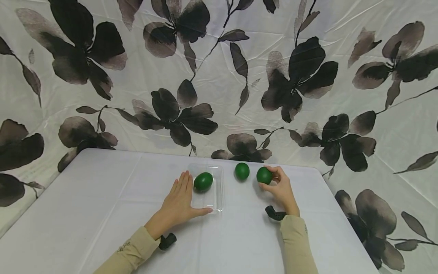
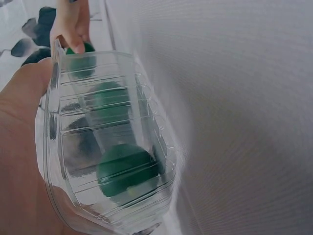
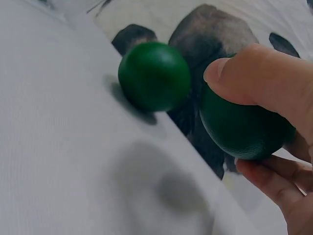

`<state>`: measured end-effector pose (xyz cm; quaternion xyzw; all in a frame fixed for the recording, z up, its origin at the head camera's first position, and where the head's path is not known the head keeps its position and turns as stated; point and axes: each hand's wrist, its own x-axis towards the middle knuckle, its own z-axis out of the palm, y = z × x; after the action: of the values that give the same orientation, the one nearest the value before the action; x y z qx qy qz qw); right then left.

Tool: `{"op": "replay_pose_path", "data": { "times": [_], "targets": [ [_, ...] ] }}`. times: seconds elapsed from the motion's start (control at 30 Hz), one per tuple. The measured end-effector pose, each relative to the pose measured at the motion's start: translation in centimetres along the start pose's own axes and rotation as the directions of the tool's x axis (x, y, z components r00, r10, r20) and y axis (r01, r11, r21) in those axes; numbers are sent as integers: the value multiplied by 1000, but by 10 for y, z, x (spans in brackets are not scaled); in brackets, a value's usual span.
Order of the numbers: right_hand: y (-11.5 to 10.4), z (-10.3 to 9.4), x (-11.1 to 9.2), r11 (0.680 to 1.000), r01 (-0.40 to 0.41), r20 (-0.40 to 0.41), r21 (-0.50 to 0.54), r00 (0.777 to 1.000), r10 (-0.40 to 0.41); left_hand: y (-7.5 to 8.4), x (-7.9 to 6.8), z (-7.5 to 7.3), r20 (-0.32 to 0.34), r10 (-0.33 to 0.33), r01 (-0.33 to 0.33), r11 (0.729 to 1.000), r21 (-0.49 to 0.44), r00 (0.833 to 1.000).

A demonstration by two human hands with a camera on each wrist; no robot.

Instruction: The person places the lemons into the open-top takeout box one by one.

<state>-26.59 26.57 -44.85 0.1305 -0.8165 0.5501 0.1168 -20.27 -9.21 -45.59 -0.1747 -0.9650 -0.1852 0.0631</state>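
Note:
A clear plastic tray (image 1: pixel 220 192) rests on the table with one green lime (image 1: pixel 203 182) inside it. My left hand (image 1: pixel 178 203) lies along the tray's left side, its fingers straight and together and the thumb spread along the near edge. In the left wrist view, the lime shows through the ribbed tray wall. To the right of the tray, my right hand (image 1: pixel 282 190) pinches a second lime (image 3: pixel 244 122) between thumb and fingers. That lime is held above the tabletop, with a shadow below it. A third lime (image 1: pixel 242 172) sits on the table between the tray and my right hand.
A white cloth covers the table (image 1: pixel 102 213), whose far edge runs just behind the tray and the limes. Behind it hangs a white sheet (image 1: pixel 226 99) printed with dark flowers. Black wrist-worn devices (image 1: pixel 167 241) sit by both sleeves.

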Motion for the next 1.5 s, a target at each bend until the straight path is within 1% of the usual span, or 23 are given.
{"op": "replay_pose_path", "data": {
  "times": [0.17,0.37,0.57,0.8,0.87,1.07,1.3,1.4,1.47,1.5],
  "targets": [
    [-16,3,3,998,57,-3,-1,998,-57,0,-1,0,4,-3,3,1000,-4,1000],
    [-35,13,9,990,140,1,-16,990,-140,1,0,0,16,-3,3,1000,-7,1000],
    [-54,28,20,984,179,31,22,983,-179,0,0,0,17,-14,15,1000,-12,1000],
    [-77,51,30,966,252,78,59,963,-256,-1,0,2,22,-15,16,1000,-19,1000],
    [-82,58,31,963,262,89,65,960,-267,-1,0,2,24,-18,18,1000,-17,1000],
    [-94,79,33,959,268,133,87,951,-278,0,0,1,24,-20,21,999,-24,1000],
    [-93,99,28,958,277,203,78,936,-287,1,0,0,18,-11,12,1000,-12,1000],
    [-89,105,25,964,258,248,64,931,-266,1,0,0,14,-9,9,1000,-6,1000],
    [-87,108,22,973,225,278,44,933,-228,1,0,-1,9,-5,5,1000,-7,1000],
    [-81,110,22,974,222,285,33,933,-222,1,-1,-1,9,-5,5,1000,-7,1000]
  ]
}}
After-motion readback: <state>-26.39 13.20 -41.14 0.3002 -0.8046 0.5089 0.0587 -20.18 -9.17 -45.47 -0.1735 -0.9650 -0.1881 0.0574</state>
